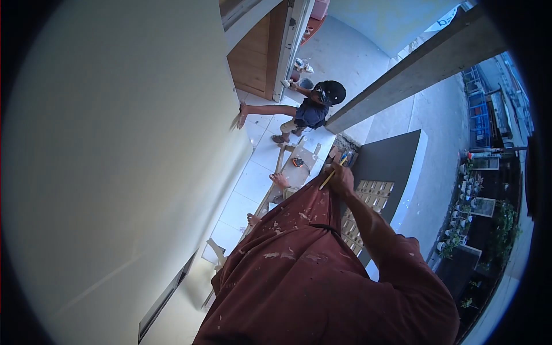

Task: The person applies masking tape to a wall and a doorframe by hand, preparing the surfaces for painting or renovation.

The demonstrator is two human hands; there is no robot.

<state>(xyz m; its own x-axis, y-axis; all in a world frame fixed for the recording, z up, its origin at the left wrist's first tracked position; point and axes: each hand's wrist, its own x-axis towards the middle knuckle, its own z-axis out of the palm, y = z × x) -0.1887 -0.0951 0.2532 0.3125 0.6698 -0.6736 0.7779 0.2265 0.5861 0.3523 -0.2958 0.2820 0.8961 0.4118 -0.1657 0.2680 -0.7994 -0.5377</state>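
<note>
My right hand [341, 180] is closed in front of my paint-spotted maroon shirt [287, 264]. A thin yellow pencil [326, 181] sticks out of its fingers. The shirt's cloth rises to a peak at the same hand and seems bunched in its grip. My left hand is out of sight. Below, two bare feet [280, 180] show on or beside a long narrow plank [265, 201]. An orange and black tape measure [297, 162] lies on a board past the feet.
A cream wall [126, 149] fills the left. Ahead, a co-worker in a black cap [330, 92] reaches one hand to the wall and one to the door frame [286, 49]. A concrete post [414, 63] and dark panel [391, 155] stand right. Tiles [247, 181] cover the floor.
</note>
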